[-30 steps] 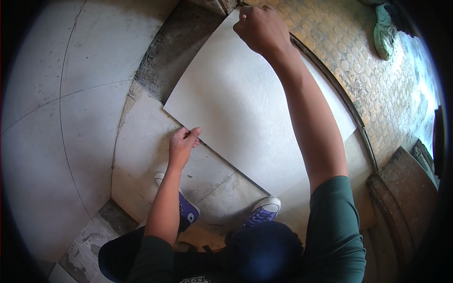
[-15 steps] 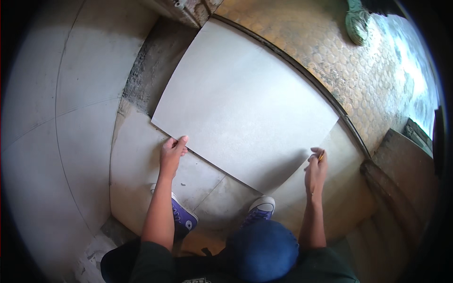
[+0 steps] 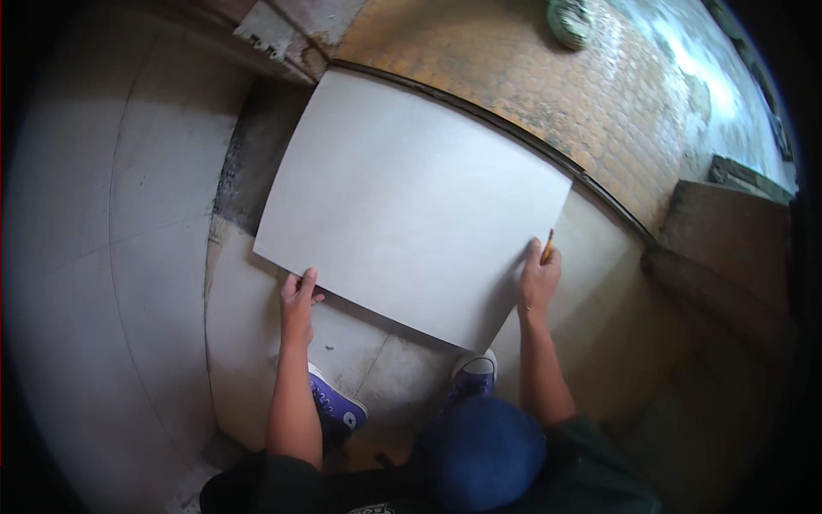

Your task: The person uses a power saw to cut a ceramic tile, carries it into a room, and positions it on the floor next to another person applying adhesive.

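Note:
A large pale floor tile (image 3: 411, 197) lies tilted across the view in front of me, its near edge apart from the floor with a shadow under it. My left hand (image 3: 300, 295) grips that near edge, thumb on top and fingers curled below. At the tile's right edge is my right hand (image 3: 539, 274), its thumb against the edge. A short yellow-orange pencil (image 3: 548, 247) sticks up from between the right hand's fingers. How far those fingers reach under the tile is hidden.
Purple sneakers (image 3: 338, 404) stand close to the tile's near edge. A dark strip (image 3: 462, 104) borders the tile's far side, with yellowish round-patterned flooring (image 3: 479, 60) beyond. Bare rough ground (image 3: 257, 163) shows at left. Another person's shoe (image 3: 569, 23) is at the top.
My right hand has come in to the tile's right edge, the pencil still in it. The left hand keeps its hold on the near edge. The whole view has shifted slightly.

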{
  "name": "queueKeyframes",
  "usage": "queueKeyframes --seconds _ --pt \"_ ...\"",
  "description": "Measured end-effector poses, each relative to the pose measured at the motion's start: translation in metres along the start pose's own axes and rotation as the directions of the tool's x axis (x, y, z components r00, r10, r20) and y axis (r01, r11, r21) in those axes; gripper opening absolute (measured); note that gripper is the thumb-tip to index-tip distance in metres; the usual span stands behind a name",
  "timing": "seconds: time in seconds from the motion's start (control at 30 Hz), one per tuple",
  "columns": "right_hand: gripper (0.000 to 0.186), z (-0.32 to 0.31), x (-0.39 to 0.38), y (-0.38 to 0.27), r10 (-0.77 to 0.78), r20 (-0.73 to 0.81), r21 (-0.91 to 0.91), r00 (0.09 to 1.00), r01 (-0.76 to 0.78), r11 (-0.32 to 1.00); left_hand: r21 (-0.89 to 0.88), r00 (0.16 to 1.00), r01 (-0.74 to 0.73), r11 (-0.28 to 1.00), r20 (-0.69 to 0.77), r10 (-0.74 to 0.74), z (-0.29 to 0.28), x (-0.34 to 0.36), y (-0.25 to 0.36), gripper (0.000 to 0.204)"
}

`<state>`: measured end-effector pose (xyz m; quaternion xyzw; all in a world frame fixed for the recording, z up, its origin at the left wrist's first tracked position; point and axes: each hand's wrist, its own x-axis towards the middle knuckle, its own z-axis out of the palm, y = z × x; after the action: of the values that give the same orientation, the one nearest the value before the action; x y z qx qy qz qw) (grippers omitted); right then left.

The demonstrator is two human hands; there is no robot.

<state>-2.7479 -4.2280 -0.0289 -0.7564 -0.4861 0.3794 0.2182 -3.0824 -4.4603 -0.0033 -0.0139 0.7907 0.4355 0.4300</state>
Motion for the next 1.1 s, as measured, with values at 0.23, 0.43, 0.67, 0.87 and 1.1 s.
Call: queueKeyframes --seconds 0.23,0.43,0.67,0.87,1.1 --pt "0.037 0.002 -0.006 -0.011 0.051 -0.075 0.201 0.996 -0.035 0.979 0.028 0.996 -0.084 0.996 0.008 0.083 -0.003 -0.025 0.011 0.036" --pt "0.037 -0.020 -0.013 0.013 0.021 -0.141 0.112 0.990 -0.005 0.994 -0.015 0.996 -0.083 0.996 0.027 0.083 -0.004 -0.046 -0.016 0.028" --pt "0.035 -0.038 -0.020 0.025 0.063 -0.127 0.106 0.990 -0.050 0.993 -0.038 1.000 -0.018 0.999 0.014 0.018 0.004 -0.075 -0.041 0.027" --pt "0.036 -0.041 -0.019 0.035 0.046 -0.167 0.109 0.985 -0.028 0.994 -0.015 1.000 -0.015 1.000 0.007 0.015 0.009 -0.081 -0.047 0.028" --pt "0.039 -0.056 -0.011 0.044 -0.035 -0.074 -0.077 0.997 0.029 0.997 0.015 0.999 0.039 0.999 0.019 -0.039 0.013 -0.076 -0.060 0.029"
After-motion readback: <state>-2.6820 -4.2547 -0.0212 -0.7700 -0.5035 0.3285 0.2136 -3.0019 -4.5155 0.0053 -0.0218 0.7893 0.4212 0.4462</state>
